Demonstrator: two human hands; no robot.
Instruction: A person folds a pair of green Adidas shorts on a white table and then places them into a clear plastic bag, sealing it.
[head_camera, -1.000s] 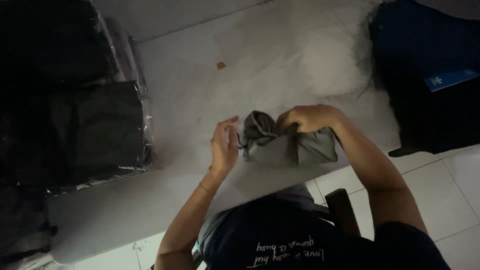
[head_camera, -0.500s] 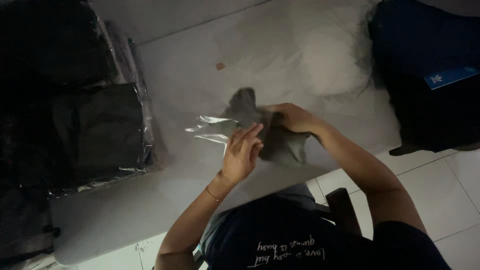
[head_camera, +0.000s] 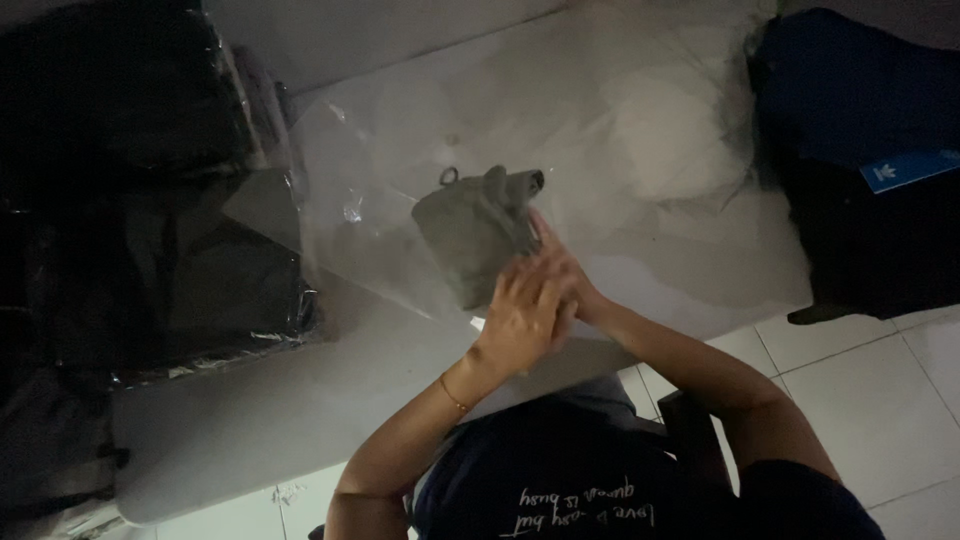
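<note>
hands (head_camera: 535, 300) now together | grey garment (head_camera: 475, 235) slid inside clear bag (head_camera: 350, 200)

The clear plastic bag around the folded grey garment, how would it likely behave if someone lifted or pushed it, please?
The clear plastic bag looks thin and creased, so probably floppy and light. Its glossy sheen suggests it may slide on the table. The folded grey garment likely gives it shape.

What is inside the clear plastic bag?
A folded grey garment sits inside the clear bag. Both hands cover its lower edge, left hand over right hand.
</note>
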